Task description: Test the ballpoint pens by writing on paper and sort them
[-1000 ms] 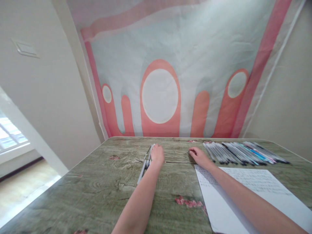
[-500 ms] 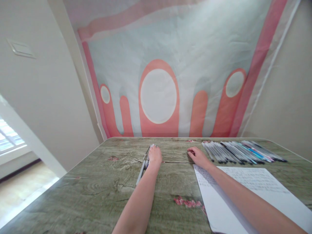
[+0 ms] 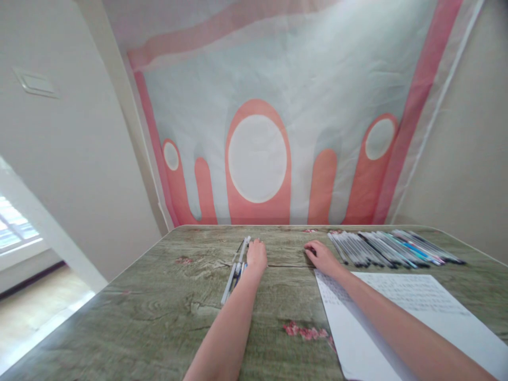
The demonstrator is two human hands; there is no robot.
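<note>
My left hand (image 3: 257, 255) has shifted slightly right, exposing more of the loose pens (image 3: 228, 286) beside it on the table (image 3: 151, 323), likely light, stiff, roll-prone and best gripped mid-barrel; I cannot tell whether it, or my loosely curled right hand (image 3: 320, 256), holds anything.

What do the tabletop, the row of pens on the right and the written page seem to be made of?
Row of pens: probably plastic; many barrels look pale and partly see-through.
Written page: apparently paper, white and matte, with lines of writing.
Tabletop: wood-look, perhaps a printed cover or laminate with a slight sheen; pink blossoms appear within the grain pattern.
</note>
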